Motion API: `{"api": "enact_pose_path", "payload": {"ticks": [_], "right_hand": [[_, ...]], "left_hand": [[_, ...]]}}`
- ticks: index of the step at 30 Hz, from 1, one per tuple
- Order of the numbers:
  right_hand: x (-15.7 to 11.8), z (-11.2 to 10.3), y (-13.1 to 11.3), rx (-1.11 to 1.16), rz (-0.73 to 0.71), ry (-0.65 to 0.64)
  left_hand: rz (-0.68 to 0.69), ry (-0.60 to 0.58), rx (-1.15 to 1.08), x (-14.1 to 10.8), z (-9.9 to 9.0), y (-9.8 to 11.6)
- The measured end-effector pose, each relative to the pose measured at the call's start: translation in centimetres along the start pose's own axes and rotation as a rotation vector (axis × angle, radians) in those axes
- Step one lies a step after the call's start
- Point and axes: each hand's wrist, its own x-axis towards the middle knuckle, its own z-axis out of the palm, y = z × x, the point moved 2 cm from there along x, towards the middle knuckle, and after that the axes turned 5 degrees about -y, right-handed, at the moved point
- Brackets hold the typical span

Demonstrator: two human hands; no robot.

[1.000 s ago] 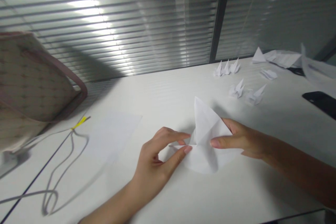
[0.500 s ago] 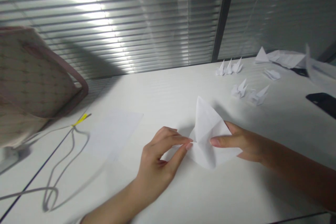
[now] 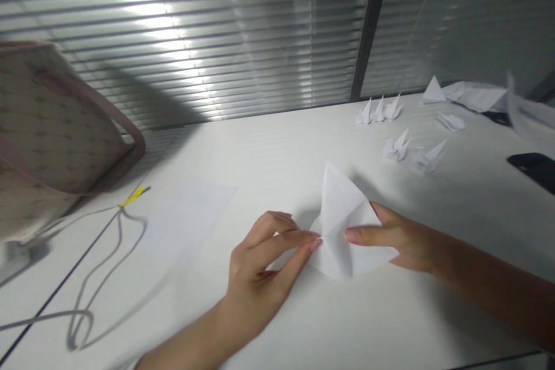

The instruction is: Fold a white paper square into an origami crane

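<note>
A white sheet of folded origami paper (image 3: pixel 340 225) stands partly raised on the white table (image 3: pixel 277 150), its point upward. My left hand (image 3: pixel 264 260) pinches its left edge between thumb and fingertips. My right hand (image 3: pixel 390 240) holds the right side, with the thumb lying across the folded paper and the fingers partly behind it. Several finished paper cranes (image 3: pixel 378 111) stand farther off at the upper right, and other folded paper pieces (image 3: pixel 427 157) lie near them. The paper's lower left part is hidden by my fingers.
A flat white paper sheet (image 3: pixel 186 222) lies left of my hands, near a grey cable (image 3: pixel 104 269) with yellow tape. A quilted beige bag (image 3: pixel 47 121) intrudes at the left. A black phone (image 3: pixel 535 169) lies at the right, below window blinds (image 3: pixel 195 29).
The left hand's fingers have closed toward the paper's left edge, and the paper's lower left corner has drawn in. The view has shifted slightly; the right hand has barely moved.
</note>
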Motion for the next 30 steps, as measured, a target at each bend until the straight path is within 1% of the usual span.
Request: {"api": "enact_pose_path", "payload": {"ticks": [3, 7, 10, 15, 19, 24, 28, 30], "right_hand": [[0.1, 0.1, 0.1, -0.001, -0.046, -0.028], [0.2, 0.6, 0.4, -0.043, -0.159, -0.043], [0.3, 1.0, 0.9, -0.042, -0.173, -0.009], [0.6, 1.1, 1.1, -0.013, -0.178, 0.085], [0.7, 1.0, 1.2, -0.043, -0.193, 0.118], [0.7, 1.4, 1.3, 0.089, -0.186, 0.121], [0.6, 1.9, 1.2, 0.185, -0.138, 0.144], [0.6, 2.1, 1.2, 0.217, -0.146, 0.116]], "left_hand": [[-0.027, 0.05, 0.024, 0.0, 0.0, -0.1], [-0.009, 0.101, 0.05, -0.1, -0.1, -0.1], [0.004, 0.089, 0.055, -0.4, 0.1, 0.0], [0.06, 0.015, 0.078, -0.7, 0.5, 0.0], [0.095, 0.008, 0.122, -0.8, 0.5, -0.1], [0.042, 0.004, 0.095, -1.0, 0.8, 0.1], [-0.034, 0.038, 0.158, -1.0, 1.6, 0.3], [-0.053, 0.052, 0.161, -1.1, 1.9, 0.3]]}}
